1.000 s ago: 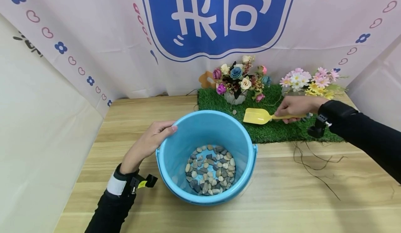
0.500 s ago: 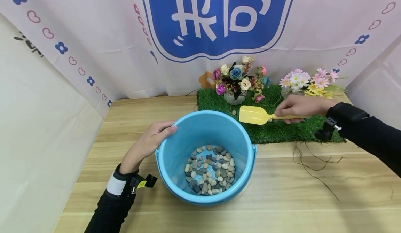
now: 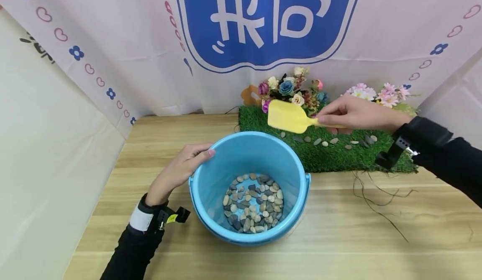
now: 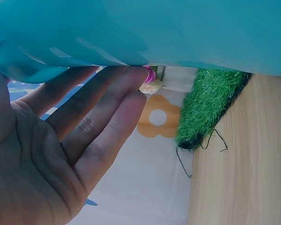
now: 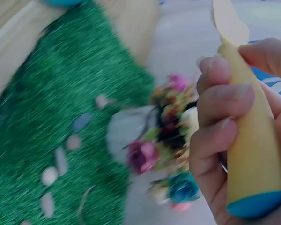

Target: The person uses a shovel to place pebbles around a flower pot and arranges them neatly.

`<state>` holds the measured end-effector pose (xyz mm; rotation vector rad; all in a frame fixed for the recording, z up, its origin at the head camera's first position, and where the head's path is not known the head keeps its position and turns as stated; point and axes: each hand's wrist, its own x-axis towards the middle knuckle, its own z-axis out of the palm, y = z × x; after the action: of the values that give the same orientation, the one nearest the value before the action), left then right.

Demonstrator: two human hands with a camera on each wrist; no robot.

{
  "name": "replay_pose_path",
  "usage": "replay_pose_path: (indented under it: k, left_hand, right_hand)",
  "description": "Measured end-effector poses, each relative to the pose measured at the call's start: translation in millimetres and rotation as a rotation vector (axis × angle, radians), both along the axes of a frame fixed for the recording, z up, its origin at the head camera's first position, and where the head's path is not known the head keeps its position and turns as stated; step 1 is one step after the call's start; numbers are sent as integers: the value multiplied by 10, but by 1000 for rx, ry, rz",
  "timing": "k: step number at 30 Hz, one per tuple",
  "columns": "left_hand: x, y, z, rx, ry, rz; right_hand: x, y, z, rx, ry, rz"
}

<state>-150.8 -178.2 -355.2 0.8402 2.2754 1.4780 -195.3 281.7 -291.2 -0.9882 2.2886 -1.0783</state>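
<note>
A blue bucket (image 3: 297, 213) with several grey and tan pebbles (image 3: 250, 213) on its bottom stands on the wooden table. My left hand (image 3: 180, 169) holds its left rim, thumb on top and fingers against the outer wall; the left wrist view shows these fingers (image 4: 110, 136) only slightly bent. In my right hand (image 3: 352, 114) is a yellow toy shovel (image 3: 289, 116), gripped by its handle (image 5: 253, 140) and lifted above the artificial grass mat (image 3: 320, 160). The blade's face turns toward the head camera, and I see no stones on it. A row of pebbles (image 3: 325, 144) lies on the mat.
Two pots of artificial flowers stand at the back of the mat: mixed roses (image 3: 287, 88) and pink daisies (image 3: 389, 95), the latter partly behind my right hand. Dark loose strands (image 3: 376, 204) lie on the table (image 3: 339, 246) at right. A printed cloth (image 3: 150, 62) hangs behind.
My right hand has raised the shovel and carried it left, and its blade has tipped up. More of the pebble row shows on the mat. My left hand keeps its place on the bucket.
</note>
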Motion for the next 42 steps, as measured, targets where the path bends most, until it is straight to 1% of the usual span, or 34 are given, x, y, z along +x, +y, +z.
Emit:
replay_pose_path:
  k: [4,7,11,15,20,25,29,32,35,37,39,42]
  left_hand:
    - [-2,1,7,7,0,-2]
    - [-1,-2,3,9,-11,-6]
    - [-5,0,-3,6,-7,-9]
    - [-13,1,-8,7,0,-14]
    - [-18,5,-12,9,9,-17]
    - [-14,8,-2,4,11,-11]
    - [-12,17,-3,1,17,-12]
    - [-13,21,-14,4,26,-14]
    - [-14,18,-21,10,29,-13]
    - [-16,13,-20,12,26,-10]
    - [-18,10,-18,10,26,-10]
    - [-17,7,-13,7,28,-9]
  right_hand:
    - [2,-136,185,-43,44,50]
    - [22,-247,261,-40,36,89]
    - [85,-427,315,9,24,114]
    - [179,-644,363,67,78,146]
    - [340,-919,405,126,183,188]
    - [493,-1144,418,216,306,233]
    - [585,-1293,407,331,385,252]
    - [659,-1397,392,439,455,269]
    - [733,-1514,381,537,541,312]
    - [769,-1587,357,582,593,341]
    - [795,-1657,339,607,641,365]
    - [797,-1736,295,599,695,383]
